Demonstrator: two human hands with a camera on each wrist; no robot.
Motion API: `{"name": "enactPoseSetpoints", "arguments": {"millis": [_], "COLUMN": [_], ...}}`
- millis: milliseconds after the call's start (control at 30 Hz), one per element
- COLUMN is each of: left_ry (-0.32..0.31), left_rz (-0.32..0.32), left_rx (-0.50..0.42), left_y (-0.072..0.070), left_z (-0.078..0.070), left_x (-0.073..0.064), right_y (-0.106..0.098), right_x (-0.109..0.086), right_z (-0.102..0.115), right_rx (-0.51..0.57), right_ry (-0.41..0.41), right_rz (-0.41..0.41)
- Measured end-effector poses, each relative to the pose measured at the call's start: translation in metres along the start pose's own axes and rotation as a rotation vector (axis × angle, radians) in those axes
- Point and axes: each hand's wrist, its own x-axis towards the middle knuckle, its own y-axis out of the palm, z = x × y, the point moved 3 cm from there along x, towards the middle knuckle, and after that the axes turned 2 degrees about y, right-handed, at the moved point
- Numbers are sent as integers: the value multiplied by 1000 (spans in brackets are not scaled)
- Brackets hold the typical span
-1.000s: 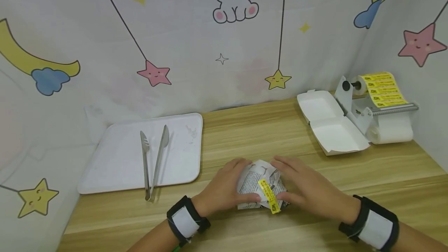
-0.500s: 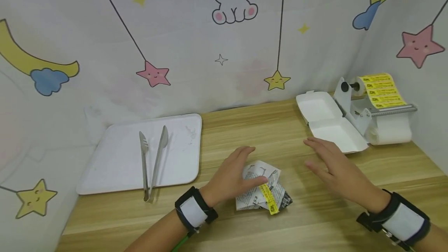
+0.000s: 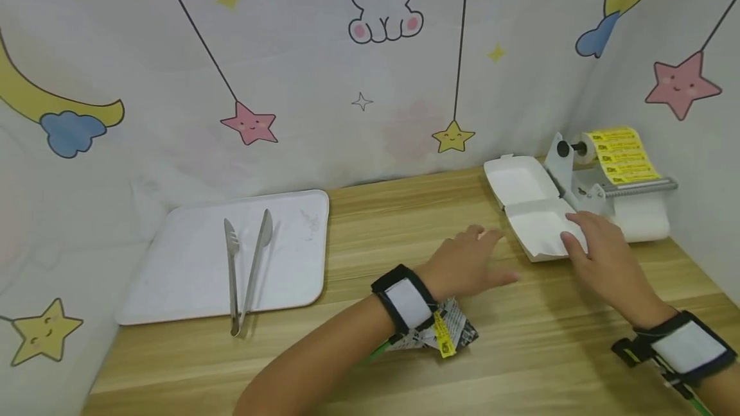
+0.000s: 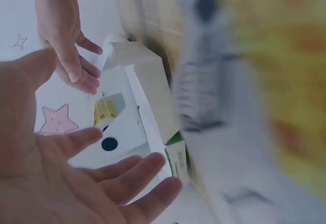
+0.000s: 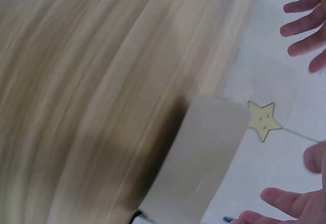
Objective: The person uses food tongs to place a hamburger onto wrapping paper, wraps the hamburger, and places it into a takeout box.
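Observation:
The newspaper-wrapped package [image 3: 462, 329] with a yellow label strip [image 3: 444, 338] lies on the table, partly hidden under my left wrist. My left hand [image 3: 465, 265] is past it, fingers spread and holding nothing. My right hand [image 3: 604, 262] is at the near right side of the white clamshell box [image 3: 534, 230], overlapping its edge in the head view, with thumb and fingers apart. The box stands open with its lid folded back. In the left wrist view, the package [image 4: 201, 81] looms blurred beside the box [image 4: 147, 81]. The right wrist view shows the box's side wall [image 5: 204, 152].
Behind the box, a label dispenser [image 3: 598, 188] carries a roll of yellow labels [image 3: 621, 153]. To the left lies a white tray [image 3: 185, 262] with metal tongs [image 3: 251, 275] across its front edge. A printed curtain [image 3: 324, 69] hangs behind the table.
Both hands have left the wrapped package. The right hand went first, toward the clamshell box; the left then moved rightward over the package. The package stays on the table.

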Motion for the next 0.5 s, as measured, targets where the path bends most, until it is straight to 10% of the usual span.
{"name": "enactPoseSetpoints", "arguments": {"millis": [267,500], "left_ry": [-54,-67], "left_rz": [88,104], "left_rx": [256,342], "left_y": [25,41], "left_z": [-33,-48], "left_x": [49,56], "right_y": [7,11], "right_x": [-1,-4], "right_z": [-26,-29], "right_rx": [-74,-93], "right_ry": [98,44], "right_rz": [85,63]}}
